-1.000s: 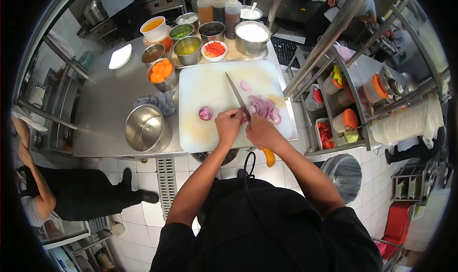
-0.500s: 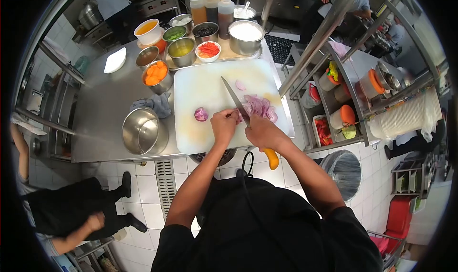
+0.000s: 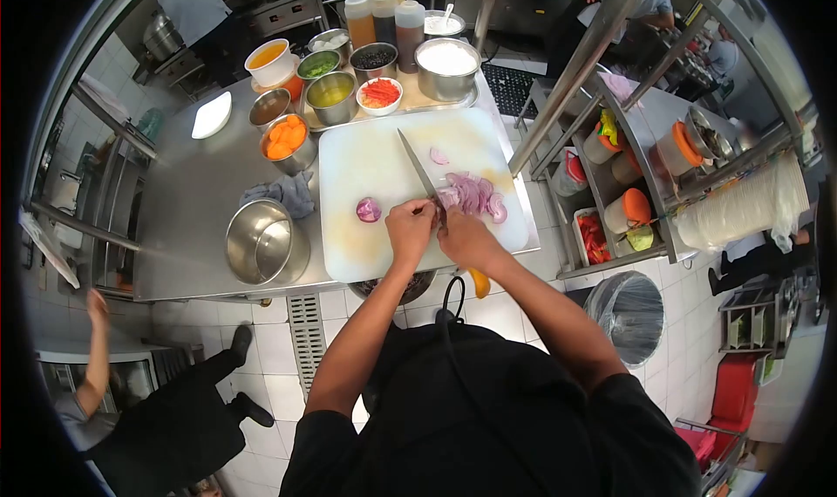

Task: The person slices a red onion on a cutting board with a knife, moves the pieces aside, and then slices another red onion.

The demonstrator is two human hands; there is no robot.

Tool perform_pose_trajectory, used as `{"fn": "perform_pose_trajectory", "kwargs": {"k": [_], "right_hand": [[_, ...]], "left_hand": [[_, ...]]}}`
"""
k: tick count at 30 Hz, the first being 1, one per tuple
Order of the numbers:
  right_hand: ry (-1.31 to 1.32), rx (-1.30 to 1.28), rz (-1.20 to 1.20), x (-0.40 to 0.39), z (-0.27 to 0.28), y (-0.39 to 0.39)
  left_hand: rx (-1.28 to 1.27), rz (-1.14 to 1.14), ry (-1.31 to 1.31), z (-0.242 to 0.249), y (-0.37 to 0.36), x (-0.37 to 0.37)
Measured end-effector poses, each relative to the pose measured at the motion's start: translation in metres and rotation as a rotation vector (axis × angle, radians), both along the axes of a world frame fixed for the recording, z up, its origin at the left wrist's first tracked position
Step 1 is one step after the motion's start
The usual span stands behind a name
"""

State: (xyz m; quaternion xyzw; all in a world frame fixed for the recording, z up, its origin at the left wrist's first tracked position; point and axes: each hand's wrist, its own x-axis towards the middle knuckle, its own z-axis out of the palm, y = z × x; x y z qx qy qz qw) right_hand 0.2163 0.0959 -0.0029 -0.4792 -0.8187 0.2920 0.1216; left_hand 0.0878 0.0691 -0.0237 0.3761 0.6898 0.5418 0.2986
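My right hand [image 3: 466, 239] is wrapped around a kitchen knife [image 3: 417, 163], whose yellow handle end shows below my wrist. The blade points away from me and to the left over the white cutting board [image 3: 357, 161]. My left hand [image 3: 411, 234] has its fingers curled beside the blade, closed on a piece of red onion that they mostly hide. Just right of the blade lies a pile of sliced red onion [image 3: 471, 192], with a loose slice [image 3: 438, 156] above it. To the left of my left hand rests a cut red onion piece [image 3: 368, 209].
Left of the board stand an empty steel pot [image 3: 261, 235] and a grey cloth [image 3: 283, 196]. Carrot pieces [image 3: 285, 137], a bowl of red strips [image 3: 380, 94] and squeeze bottles [image 3: 410, 30] line the back. A co-worker [image 3: 166, 410] is at lower left.
The knife and my right hand have shifted slightly left, closer to my left hand. The co-worker at lower left has moved and raised an arm. The onion pile looks unchanged.
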Motion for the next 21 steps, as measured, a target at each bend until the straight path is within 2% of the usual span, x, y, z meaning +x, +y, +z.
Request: {"fn": "perform_pose_trajectory", "kwargs": {"k": [4, 8, 11, 12, 14, 17, 21], "right_hand": [[-0.049, -0.069, -0.033, 0.011, 0.024, 0.017], [-0.023, -0.100, -0.071, 0.013, 0.059, 0.007], [0.096, -0.132, -0.019, 0.012, 0.048, -0.004], [0.122, -0.069, 0.010, 0.013, 0.037, -0.006], [0.175, 0.059, 0.076, 0.012, 0.010, -0.010], [0.139, -0.221, 0.013, 0.012, 0.018, -0.017], [0.138, -0.206, -0.050, 0.023, 0.010, -0.014]], "left_hand": [[-0.023, -0.024, 0.107, 0.001, 0.001, 0.004], [0.103, 0.033, 0.145, -0.004, -0.004, 0.000], [0.230, 0.045, 0.216, -0.008, -0.023, -0.035], [0.278, 0.063, 0.237, -0.013, -0.025, -0.052], [0.162, 0.118, 0.349, -0.003, -0.032, -0.076], [0.222, 0.065, 0.621, -0.019, -0.032, -0.101], [0.125, -0.044, 0.322, -0.017, -0.032, -0.080]]}}
